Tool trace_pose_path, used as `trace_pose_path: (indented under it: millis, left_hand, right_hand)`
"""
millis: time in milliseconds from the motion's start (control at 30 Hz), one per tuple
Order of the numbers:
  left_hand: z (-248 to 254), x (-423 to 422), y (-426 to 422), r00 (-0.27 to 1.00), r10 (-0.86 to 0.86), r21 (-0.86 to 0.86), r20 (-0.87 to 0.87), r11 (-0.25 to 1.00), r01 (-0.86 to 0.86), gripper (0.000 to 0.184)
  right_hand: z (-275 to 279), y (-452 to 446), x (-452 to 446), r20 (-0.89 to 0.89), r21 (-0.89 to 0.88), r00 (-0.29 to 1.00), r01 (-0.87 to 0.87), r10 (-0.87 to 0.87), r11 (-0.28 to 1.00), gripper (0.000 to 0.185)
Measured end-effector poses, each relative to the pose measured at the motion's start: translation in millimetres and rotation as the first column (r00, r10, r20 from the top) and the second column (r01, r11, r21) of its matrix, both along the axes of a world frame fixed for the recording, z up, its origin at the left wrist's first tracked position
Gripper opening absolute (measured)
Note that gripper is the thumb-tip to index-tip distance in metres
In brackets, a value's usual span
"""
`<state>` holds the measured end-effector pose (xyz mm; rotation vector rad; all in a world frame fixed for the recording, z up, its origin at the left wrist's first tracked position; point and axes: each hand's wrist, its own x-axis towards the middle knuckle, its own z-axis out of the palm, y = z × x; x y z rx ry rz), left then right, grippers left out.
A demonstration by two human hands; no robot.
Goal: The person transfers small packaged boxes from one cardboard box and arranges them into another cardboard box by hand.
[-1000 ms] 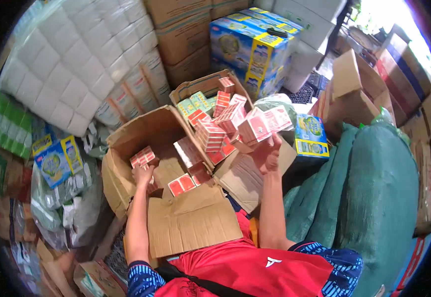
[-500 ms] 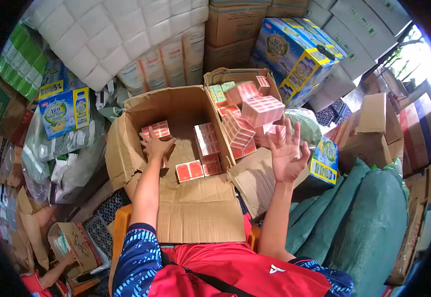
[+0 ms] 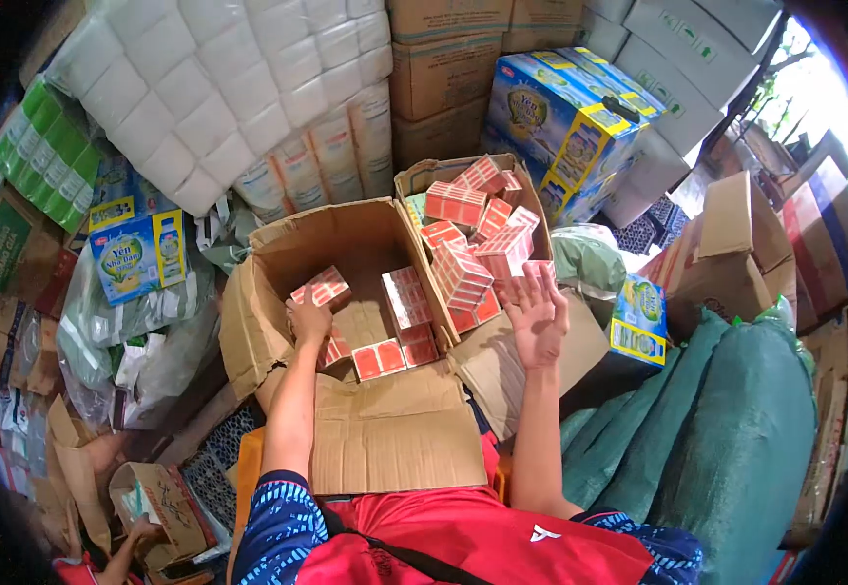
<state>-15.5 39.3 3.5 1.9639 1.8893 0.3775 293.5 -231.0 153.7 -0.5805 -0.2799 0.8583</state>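
My left hand (image 3: pixel 309 318) is closed on a red-and-white wrapped pack of small boxes (image 3: pixel 326 286) at the left side of the open cardboard box (image 3: pixel 331 234). More such packs lie in that box: one just below my left wrist, others, including a red pack (image 3: pixel 380 360), along its right and near sides. My right hand (image 3: pixel 538 320) is palm up with its fingers stretched out, at the near edge of the second cardboard box (image 3: pixel 424 175). Its fingertips are close to a red-and-white pack (image 3: pixel 505 251) in the loose heap there; whether they touch one I cannot tell.
Blue drink cartons (image 3: pixel 551 122) stand behind the second box, beside stacked brown cartons (image 3: pixel 445 73). White wrapped packs (image 3: pixel 219 88) rise at the back left. Green sacks (image 3: pixel 736 419) fill the right side. Another person's hand (image 3: pixel 141 531) is at a small box, lower left.
The packs that were blurred above the second box now lie settled in it. My left hand has closed round its pack and tilted it. My right hand has shifted slightly left and down.
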Motion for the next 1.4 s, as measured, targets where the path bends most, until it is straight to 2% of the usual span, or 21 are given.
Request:
trace_pose_path:
  millis: [67, 200, 233, 267, 300, 333, 433, 533, 633, 733, 767, 867, 900, 1000, 1033, 1100, 1167, 1267, 1333, 1400]
  left_hand:
    - [6.0, -2.6, -6.3, 0.995, -0.089, -0.055, -0.034, 0.995, 0.087, 0.072]
    - [8.9, -0.7, -27.2, 0.981, -0.142, -0.089, 0.130, 0.984, 0.155, 0.063]
    - [-1.6, -3.1, -20.9, 0.973, -0.196, -0.027, 0.124, 0.979, 0.201, 0.059]
    - [-14.1, -4.6, -16.4, 0.976, -0.215, 0.114, 0.034, 0.971, 0.210, 0.052]
    - [-7.3, -2.5, -22.2, 0.968, -0.235, 0.192, 0.092, 0.958, 0.215, 0.051]
    - [5.0, 1.4, -31.9, 0.955, -0.256, 0.268, 0.151, 0.940, 0.210, 0.050]
    - [69.4, 22.1, -51.0, 0.909, -0.415, 0.473, 0.035, 0.808, 0.350, 0.041]
    - [96.7, 34.3, -38.7, 0.790, -0.595, 0.411, -0.147, 0.690, 0.596, 0.038]
    - [102.6, 42.9, -11.1, 0.543, -0.763, 0.118, -0.351, 0.539, 0.834, 0.043]
    - [25.0, 39.3, 29.1, 0.321, -0.828, 0.039, -0.460, 0.342, 0.939, 0.052]
    - [21.1, 42.6, 29.5, 0.268, -0.802, -0.015, -0.533, 0.326, 0.945, 0.055]
    - [67.1, 67.2, -8.1, 0.516, -0.712, -0.056, -0.476, 0.610, 0.791, 0.055]
    - [56.7, 71.2, -3.6, 0.507, -0.686, -0.073, -0.522, 0.628, 0.775, 0.053]
    - [37.1, 83.7, 4.1, 0.278, -0.594, -0.199, -0.755, 0.611, 0.767, 0.048]
    - [32.3, 84.1, 0.8, 0.288, -0.566, -0.144, -0.773, 0.597, 0.789, 0.044]
    - [32.3, 91.6, 9.2, 0.307, -0.580, -0.163, -0.754, 0.619, 0.768, 0.043]
    - [23.1, 92.6, 17.5, 0.390, -0.579, -0.126, -0.716, 0.656, 0.744, 0.045]
    - [36.6, 82.7, 19.9, 0.513, -0.583, -0.055, -0.630, 0.693, 0.719, 0.045]
    - [49.4, 61.4, 17.2, 0.661, -0.588, 0.067, -0.467, 0.722, 0.689, 0.039]
    - [71.1, 43.8, 2.7, 0.749, -0.596, 0.189, -0.289, 0.732, 0.655, 0.033]
  right_hand:
    - [-2.4, 0.1, 1.0, -0.007, 0.006, 1.000, -0.006, 0.006, 1.000, 0.065]
    - [-7.1, 0.0, 1.5, -0.011, 0.039, 1.000, -0.012, 0.012, 0.999, 0.065]
    - [-5.6, -0.1, 2.2, -0.004, 0.037, 1.000, -0.012, 0.012, 0.999, 0.064]
    - [-5.7, -2.3, 2.6, 0.001, 0.028, 1.000, -0.010, 0.010, 1.000, 0.064]
    - [-6.8, -5.7, 3.3, -0.005, 0.030, 1.000, 0.003, -0.003, 1.000, 0.063]
    - [-7.2, -6.8, 5.5, -0.008, 0.031, 1.000, 0.012, -0.012, 0.999, 0.063]
    - [-9.8, -5.2, 11.9, -0.009, 0.043, 0.999, 0.034, -0.034, 0.999, 0.061]
    - [-18.4, -5.2, 13.7, -0.021, 0.031, 0.999, 0.046, -0.046, 0.998, 0.060]
    - [-18.7, -6.2, 11.6, -0.010, 0.012, 0.999, 0.047, -0.047, 0.999, 0.060]
    - [-18.4, -6.5, 9.2, 0.007, 0.000, 0.999, 0.052, -0.052, 0.999, 0.061]
    - [-18.3, -7.0, 9.3, 0.007, -0.032, 0.998, 0.062, -0.061, 0.998, 0.064]
    - [-20.7, -9.1, 11.9, 0.023, -0.055, 0.999, 0.031, -0.030, 0.998, 0.066]
    - [-18.0, -9.2, 11.2, 0.040, -0.061, 0.999, 0.035, -0.033, 0.998, 0.067]
    - [-18.8, -6.2, 12.2, 0.032, -0.083, 0.998, 0.051, -0.049, 0.995, 0.067]
    - [-19.6, -5.5, 12.1, -0.006, -0.036, 0.999, 0.047, -0.048, 0.998, 0.068]
    - [-13.9, -3.3, 8.2, -0.001, -0.042, 1.000, 0.014, -0.015, 0.999, 0.068]
    - [-18.4, -3.8, 7.4, -0.004, -0.006, 1.000, -0.006, 0.006, 1.000, 0.067]
    - [-12.6, -6.8, 6.1, 0.003, -0.087, 1.000, 0.008, -0.008, 0.996, 0.066]
    - [-11.8, -7.0, 12.0, 0.015, -0.089, 1.000, 0.024, -0.023, 0.996, 0.067]
    - [-19.5, -12.4, 10.7, 0.002, -0.067, 1.000, 0.025, -0.025, 0.997, 0.068]
